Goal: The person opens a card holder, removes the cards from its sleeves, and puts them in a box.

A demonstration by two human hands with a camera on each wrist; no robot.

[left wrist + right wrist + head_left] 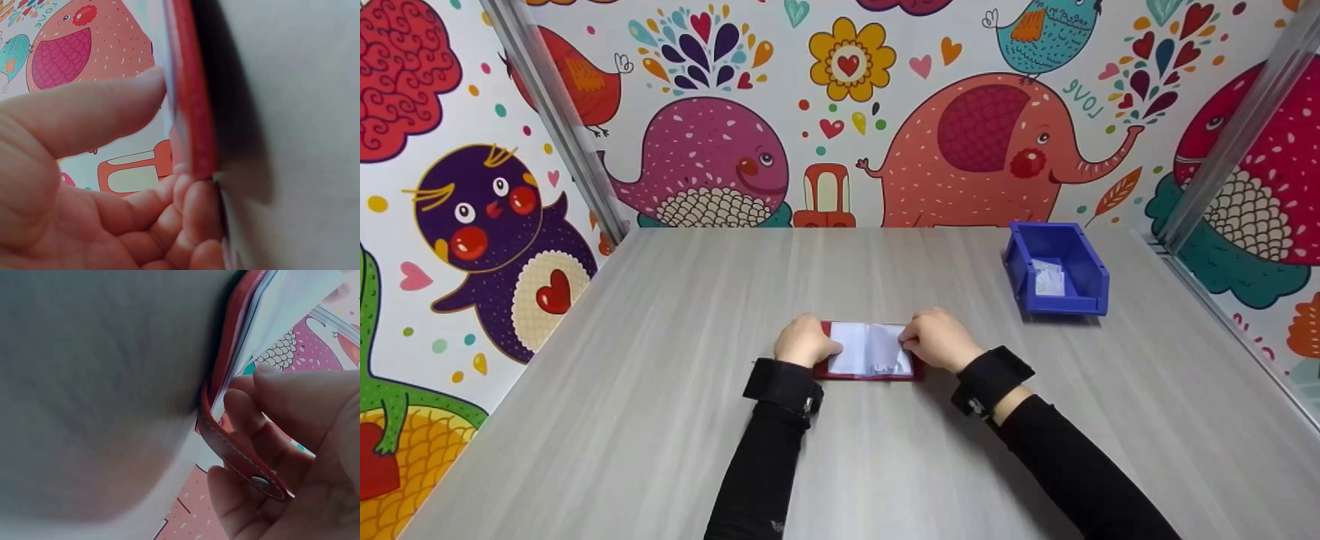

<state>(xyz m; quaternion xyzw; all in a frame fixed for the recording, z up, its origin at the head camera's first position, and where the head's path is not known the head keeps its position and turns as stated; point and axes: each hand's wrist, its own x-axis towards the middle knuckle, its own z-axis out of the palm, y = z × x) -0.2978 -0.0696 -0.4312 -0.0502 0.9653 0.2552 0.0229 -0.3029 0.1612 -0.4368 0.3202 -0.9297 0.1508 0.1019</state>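
A red card holder (847, 349) lies spread on the table, its clear, whitish sleeves showing. My left hand (802, 341) holds its left side. In the left wrist view the thumb (129, 104) presses on the sleeves and the other fingers curl at the red cover's edge (194, 95). At the right side, my right hand (941, 339) pinches the edge of a raised sleeve (298, 309) between thumb and index finger. A red strap (242, 458) with a metal snap sticks out from the cover beside the right fingers.
A blue open-front bin (1065, 304) stands at the back right of the table, with some small whitish packets or cards (1048, 277) inside. Behind the table rises a wall (840, 135) printed with cartoon animals, and metal posts (562, 120) stand at the sides.
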